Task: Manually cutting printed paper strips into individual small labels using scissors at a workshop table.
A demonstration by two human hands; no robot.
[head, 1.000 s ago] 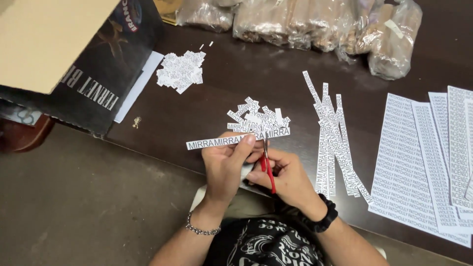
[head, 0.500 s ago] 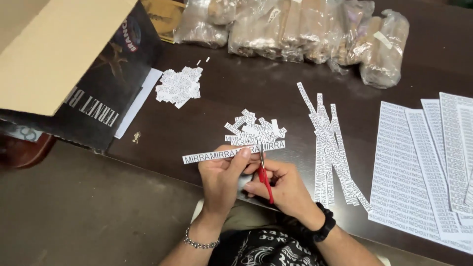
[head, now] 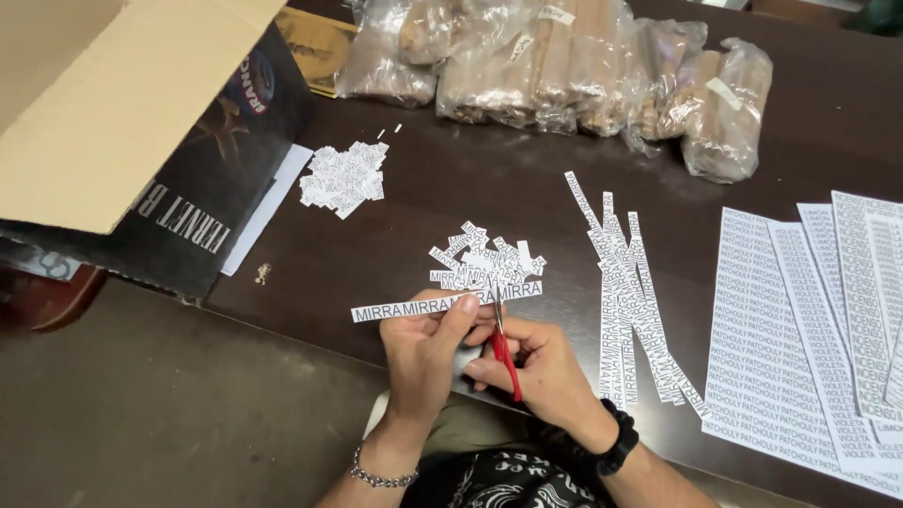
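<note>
My left hand (head: 425, 353) pinches a long white paper strip (head: 404, 307) with printed words, held level above the near edge of the dark table (head: 451, 198). My right hand (head: 541, 369) grips small red-handled scissors (head: 505, 353), whose blades point up and meet the strip near its right part. Just beyond the strip lies a pile of small cut labels (head: 484, 263). A second, smaller pile of cut labels (head: 343, 176) lies farther left.
Several long uncut strips (head: 625, 282) lie to the right, and printed sheets (head: 809, 320) fan out at the far right. Clear bags of brown sticks (head: 564, 66) line the back. An open cardboard box (head: 141, 132) stands at the left.
The strip and both hands sit a little lower and nearer to me; the scissors stay at the strip. The view has shifted slightly.
</note>
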